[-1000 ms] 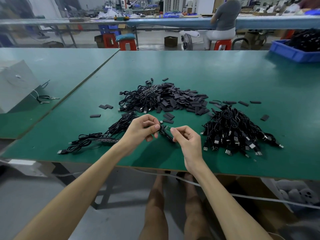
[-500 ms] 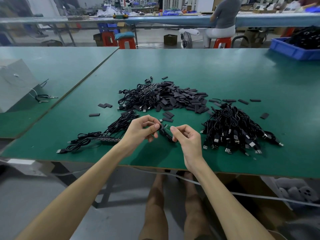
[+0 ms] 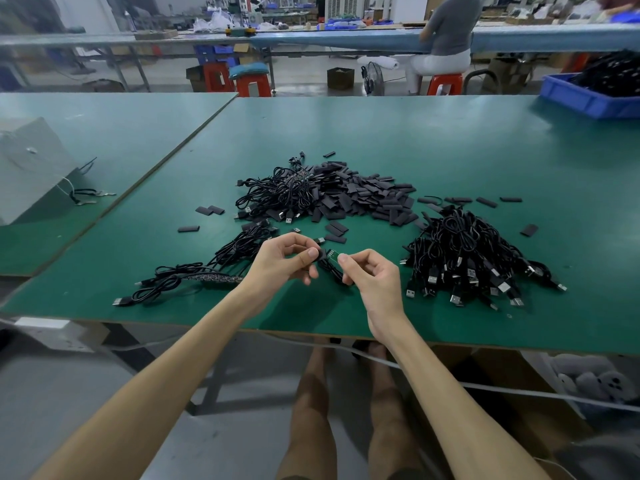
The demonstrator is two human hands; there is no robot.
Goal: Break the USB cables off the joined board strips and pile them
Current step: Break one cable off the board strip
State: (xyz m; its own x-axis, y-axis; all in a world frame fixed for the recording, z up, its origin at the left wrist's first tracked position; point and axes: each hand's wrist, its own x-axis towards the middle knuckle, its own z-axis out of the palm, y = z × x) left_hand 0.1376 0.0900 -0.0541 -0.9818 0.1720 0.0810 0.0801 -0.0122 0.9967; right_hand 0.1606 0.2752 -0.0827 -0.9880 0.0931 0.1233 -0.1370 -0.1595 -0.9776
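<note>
Head view: both hands held just above the near edge of the green work table (image 3: 415, 140). Left hand (image 3: 282, 263) has thumb and forefinger clamped on the black end of a thin black USB cable (image 3: 330, 270), other fingers curled under. Right hand (image 3: 374, 282) pinches a small green circuit board piece (image 3: 333, 255) between thumb and forefinger, remaining fingers curled into the palm. Board piece sits between the two hands, touching the cable end; cannot tell if the two are already parted. Cable loops down between the hands.

Big pile of loose black USB cables with silver plugs (image 3: 467, 258) lies just right of the right hand. Long dark joined board strip with black cables attached (image 3: 207, 278) lies left of the left hand, near the table's front edge. Heap of flat black rectangular sleeves (image 3: 363, 199) sits behind the hands, with a tangle of black cables (image 3: 277, 195) on its left side; a few sleeves are scattered round it.

Blue plastic bin (image 3: 588, 98) at far right corner. White box (image 3: 31, 168) on the neighbouring table at left. Seated person on a red stool (image 3: 446, 29) in the background.
</note>
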